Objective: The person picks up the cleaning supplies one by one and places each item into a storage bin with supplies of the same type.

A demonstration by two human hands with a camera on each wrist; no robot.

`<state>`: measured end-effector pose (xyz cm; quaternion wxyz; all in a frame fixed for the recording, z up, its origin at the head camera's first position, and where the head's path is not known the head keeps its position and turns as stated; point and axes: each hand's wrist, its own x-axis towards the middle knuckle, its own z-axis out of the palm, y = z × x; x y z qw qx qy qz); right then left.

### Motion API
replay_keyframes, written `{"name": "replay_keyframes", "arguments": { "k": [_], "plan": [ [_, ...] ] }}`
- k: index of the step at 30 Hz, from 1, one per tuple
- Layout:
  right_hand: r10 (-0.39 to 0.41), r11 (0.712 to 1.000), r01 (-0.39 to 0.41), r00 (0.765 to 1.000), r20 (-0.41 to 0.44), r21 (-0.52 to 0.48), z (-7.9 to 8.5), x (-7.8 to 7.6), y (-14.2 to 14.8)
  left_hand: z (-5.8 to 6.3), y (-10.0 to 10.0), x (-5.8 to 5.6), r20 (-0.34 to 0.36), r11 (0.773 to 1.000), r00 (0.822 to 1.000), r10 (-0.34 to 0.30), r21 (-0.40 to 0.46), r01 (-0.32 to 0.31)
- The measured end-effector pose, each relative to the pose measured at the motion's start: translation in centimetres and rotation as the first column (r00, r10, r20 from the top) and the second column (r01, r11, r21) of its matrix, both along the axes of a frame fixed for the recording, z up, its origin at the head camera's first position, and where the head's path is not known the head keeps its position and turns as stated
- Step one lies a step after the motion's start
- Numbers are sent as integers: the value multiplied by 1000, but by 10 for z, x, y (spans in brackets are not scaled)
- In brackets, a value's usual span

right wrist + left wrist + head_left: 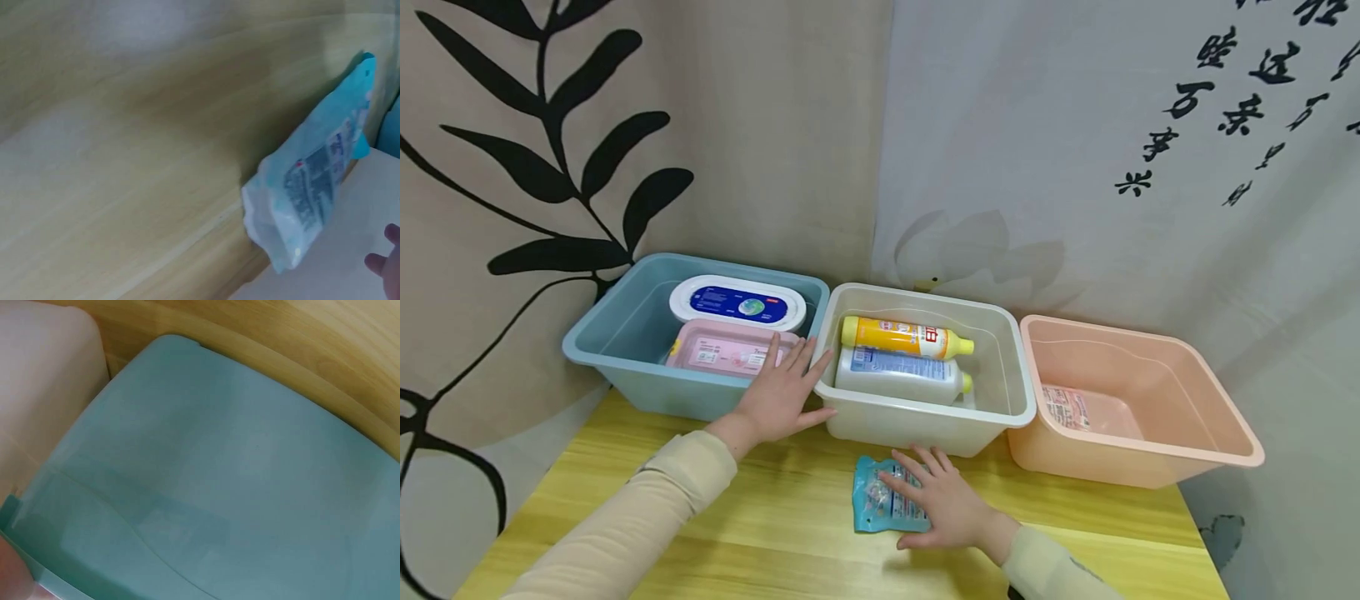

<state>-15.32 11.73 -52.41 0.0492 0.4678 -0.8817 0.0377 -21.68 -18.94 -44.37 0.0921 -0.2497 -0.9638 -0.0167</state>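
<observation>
My left hand [778, 402] is at the right front corner of the blue bin [658, 390], fingers straight and spread, fingertips over the rim. In that bin a pink flat pack [703, 350] lies in front of a white oval tub [681, 298] with a blue label. On the table, my right hand [953, 507] reaches over a teal printed pouch [871, 504], fingers spread and covering part of its right side. The right wrist view shows the pouch [312, 181] with white wrinkled plastic at one end. The left wrist view is mostly the blue bin's wall [200, 437].
A white bin [910, 427] stands in the middle, holding a yellow bottle [887, 335] and a white bottle [887, 379] with a yellow cap. To its right is a peach bin [1120, 458] with a printed label inside. A printed curtain [1000, 125] hangs behind the wooden table [790, 550].
</observation>
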Motion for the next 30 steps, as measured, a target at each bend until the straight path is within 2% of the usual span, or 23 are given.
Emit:
{"name": "replay_keyframes", "arguments": {
  "k": [9, 23, 26, 30],
  "plan": [
    [-10, 998, 5, 997, 70, 66, -16, -11, 3, 1, 1, -1, 14, 1000, 1000, -6, -4, 6],
    [-32, 992, 7, 981, 191, 130, -27, -13, 4, 1, 0, 0, -4, 1000, 1000, -9, -28, 9],
    [-24, 991, -2, 982, 186, 137, -32, -13, 5, 0, 0, -1, 2, 1000, 1000, -7, -25, 7],
    [2, 987, -23, 991, 135, 158, -37, -13, 7, -1, 0, -2, 13, 1000, 1000, -3, -17, 3]
  ]
}}
